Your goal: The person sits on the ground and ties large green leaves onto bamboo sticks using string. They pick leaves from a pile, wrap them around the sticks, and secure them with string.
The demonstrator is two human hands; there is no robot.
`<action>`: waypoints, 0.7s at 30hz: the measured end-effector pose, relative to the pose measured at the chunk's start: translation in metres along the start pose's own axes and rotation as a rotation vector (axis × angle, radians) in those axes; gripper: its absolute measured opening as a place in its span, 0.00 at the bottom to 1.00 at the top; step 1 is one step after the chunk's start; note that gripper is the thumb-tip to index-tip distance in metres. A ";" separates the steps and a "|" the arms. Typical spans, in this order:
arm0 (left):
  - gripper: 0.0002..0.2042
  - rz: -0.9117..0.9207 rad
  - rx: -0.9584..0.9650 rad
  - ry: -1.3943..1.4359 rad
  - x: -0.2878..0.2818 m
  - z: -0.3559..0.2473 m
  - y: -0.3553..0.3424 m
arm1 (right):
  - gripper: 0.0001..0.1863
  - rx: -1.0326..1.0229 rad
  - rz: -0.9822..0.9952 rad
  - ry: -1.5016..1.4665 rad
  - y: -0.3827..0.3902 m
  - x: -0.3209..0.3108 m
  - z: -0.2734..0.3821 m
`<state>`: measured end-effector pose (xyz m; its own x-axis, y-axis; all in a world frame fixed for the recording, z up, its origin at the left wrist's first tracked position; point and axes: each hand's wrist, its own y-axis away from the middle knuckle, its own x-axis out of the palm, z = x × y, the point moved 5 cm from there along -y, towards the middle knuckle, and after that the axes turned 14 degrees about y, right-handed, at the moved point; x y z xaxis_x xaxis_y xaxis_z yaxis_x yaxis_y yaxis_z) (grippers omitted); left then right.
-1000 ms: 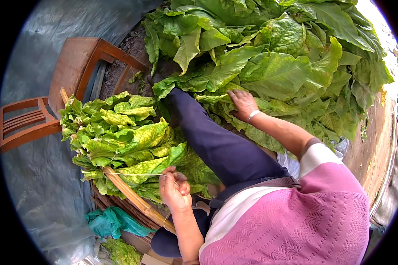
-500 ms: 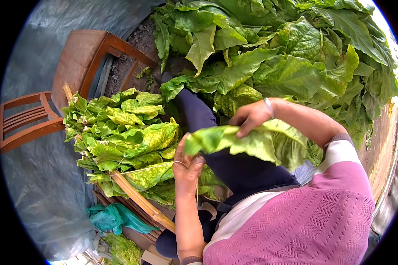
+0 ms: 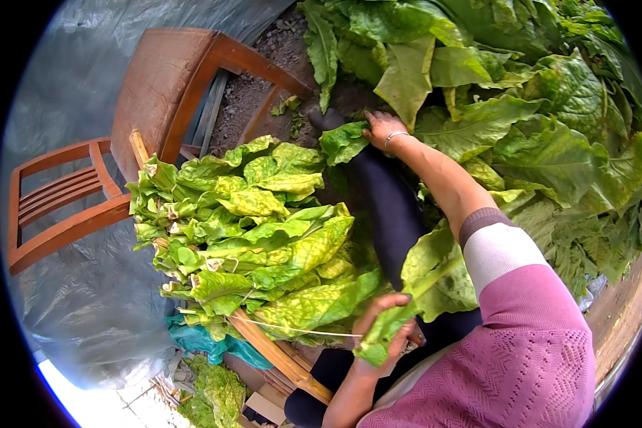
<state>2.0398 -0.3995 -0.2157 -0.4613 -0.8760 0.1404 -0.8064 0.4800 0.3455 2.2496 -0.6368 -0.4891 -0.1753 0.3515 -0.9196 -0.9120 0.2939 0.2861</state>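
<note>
My left hand point(image 3: 389, 335) is closed around the stalk end of a broad green leaf point(image 3: 439, 278), whose blade spreads over my lap. A thin white string point(image 3: 296, 328) runs taut from this hand to a bamboo pole point(image 3: 267, 349). Along the pole hangs a dense row of yellow-green leaves point(image 3: 292, 250), stalk ends toward the left. My right hand point(image 3: 384, 130) reaches far forward, its fingers closed at the edge of another green leaf point(image 3: 344, 144) lying over my dark trouser leg. Part of its grip is hidden.
A big heap of green leaves point(image 3: 549, 143) fills the far right. At the left, a wooden chair point(image 3: 164, 85) supports the pole's far end. Grey plastic sheeting point(image 3: 71, 314) is behind it. A teal plastic bag point(image 3: 217, 346) and more leaves point(image 3: 217, 392) lie below the pole.
My right hand has left the held leaf and moved forward to another leaf over my leg. My left hand has lowered toward my lap with its leaf and string. The view has shifted.
</note>
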 end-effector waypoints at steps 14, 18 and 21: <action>0.16 -0.309 -0.123 0.465 -0.006 0.003 -0.005 | 0.23 -0.461 -0.318 -0.175 0.096 -0.184 0.035; 0.11 -0.320 -0.105 0.627 -0.009 -0.010 -0.002 | 0.19 -0.808 -0.730 0.084 0.245 -0.273 0.044; 0.07 -0.296 -0.062 0.698 -0.009 -0.013 0.009 | 0.21 -0.824 -0.782 0.073 0.313 -0.238 0.055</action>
<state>2.0415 -0.3876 -0.2017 0.1286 -0.8036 0.5812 -0.8285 0.2350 0.5082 2.0266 -0.5796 -0.1658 0.5524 0.2677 -0.7894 -0.7423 -0.2731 -0.6120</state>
